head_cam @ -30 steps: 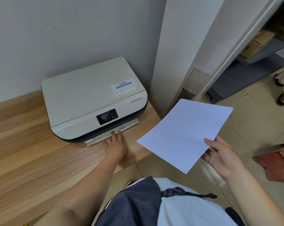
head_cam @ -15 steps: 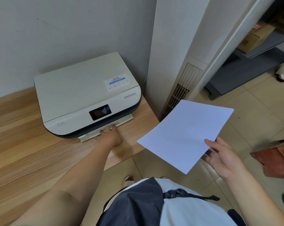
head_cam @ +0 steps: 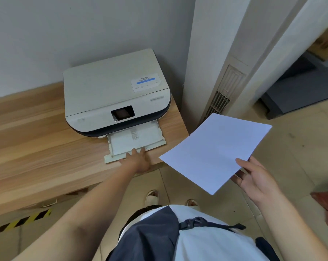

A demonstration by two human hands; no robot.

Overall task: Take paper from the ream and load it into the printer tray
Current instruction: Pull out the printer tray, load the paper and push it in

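A white printer (head_cam: 110, 93) with a dark base stands on the right end of a wooden table (head_cam: 37, 147). Its white paper tray (head_cam: 138, 138) is drawn out toward me and looks empty. My left hand (head_cam: 137, 160) grips the tray's front lip, fingers on top. My right hand (head_cam: 257, 178) holds a thin stack of white paper (head_cam: 214, 153) by its near right corner, flat in the air to the right of the table, over the floor. No ream is in view.
A tall white floor-standing air conditioner (head_cam: 221, 72) rises just right of the printer. A grey wall (head_cam: 84, 31) is behind. Tiled floor, my sandalled feet (head_cam: 152, 196) and yellow-black hazard tape (head_cam: 18, 221) lie below. A reddish object (head_cam: 327, 206) sits at the right edge.
My left hand has pulled the tray out from under the printer toward the table's front edge. The view has shifted so the printer sits further right. The paper stays held at the right.
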